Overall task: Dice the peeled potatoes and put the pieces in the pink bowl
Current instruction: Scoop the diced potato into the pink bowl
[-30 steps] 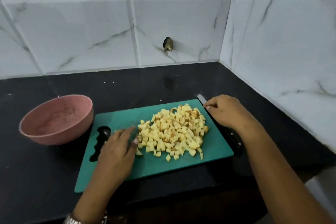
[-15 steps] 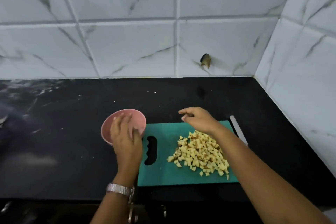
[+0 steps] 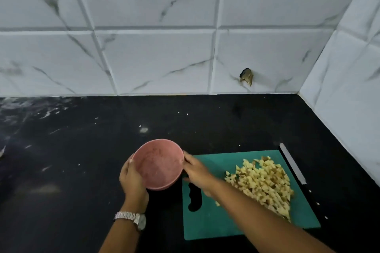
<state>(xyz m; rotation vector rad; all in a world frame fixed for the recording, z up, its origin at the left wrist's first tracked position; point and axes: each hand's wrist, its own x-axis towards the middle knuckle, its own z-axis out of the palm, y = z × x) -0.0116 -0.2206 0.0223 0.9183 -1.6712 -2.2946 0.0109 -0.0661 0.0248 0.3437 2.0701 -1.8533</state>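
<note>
We held the pink bowl (image 3: 158, 165) between both hands, just left of the green cutting board (image 3: 216, 222) on the black countertop (image 3: 82, 150). Our left hand (image 3: 132, 181) wrapped around its near-left wall, thumb up at the rim. Our right hand (image 3: 197, 170) reached across the board's far-left corner and met the bowl's right rim with its fingers. Motion blur kept us from telling whether that hand gripped the rim or only touched it. The bowl tipped its mouth towards us, and nothing lay inside beyond faint smears. We could not tell if its base sat on the counter. The diced potato (image 3: 265, 183) lay heaped on the board's right half, well apart from the bowl, with our right forearm hiding the pile's near-left edge. A knife (image 3: 292, 162) lay along the board's right side, its dark handle hard to make out against the counter.
</note>
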